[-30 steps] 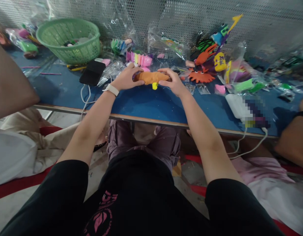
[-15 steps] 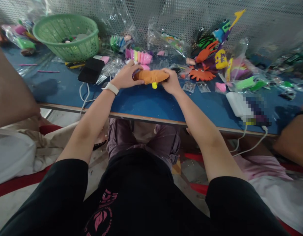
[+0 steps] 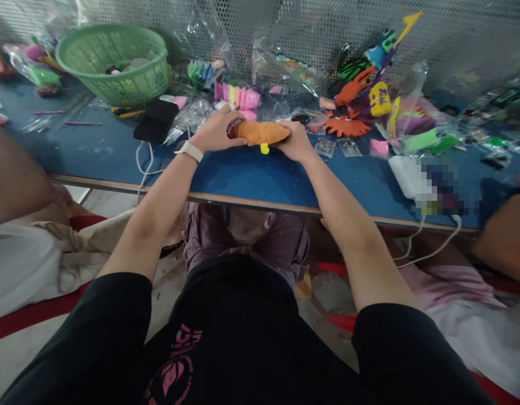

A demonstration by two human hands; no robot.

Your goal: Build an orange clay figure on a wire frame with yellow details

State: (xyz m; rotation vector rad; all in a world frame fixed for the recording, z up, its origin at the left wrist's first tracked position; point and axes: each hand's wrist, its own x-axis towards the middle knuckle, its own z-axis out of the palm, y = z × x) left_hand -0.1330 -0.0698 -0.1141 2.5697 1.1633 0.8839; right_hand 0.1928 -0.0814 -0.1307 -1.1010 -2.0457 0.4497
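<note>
An orange clay-like piece (image 3: 262, 133) with a small yellow bit (image 3: 265, 149) hanging at its lower edge is held between both hands above the blue table (image 3: 251, 177). My left hand (image 3: 220, 130) grips its left end, fingers and thumb curved round it. At the right end, my right hand (image 3: 296, 140) is closed on the piece, with the fingertips partly hidden behind it. Pink pieces (image 3: 248, 114) lie just behind the orange one. An orange crab figure (image 3: 347, 125) sits to the right of my right hand.
A green basket (image 3: 116, 84) and a black phone (image 3: 156, 121) with a white cable are at the left. Bagged colourful pieces line the mesh at the back. A white power bank (image 3: 405, 177) lies at the right. Other people's arms are at both sides.
The right end of the orange piece shows more, and my right hand's fingers have shifted slightly on it. The person's arm at the left has moved down and away from the table.
</note>
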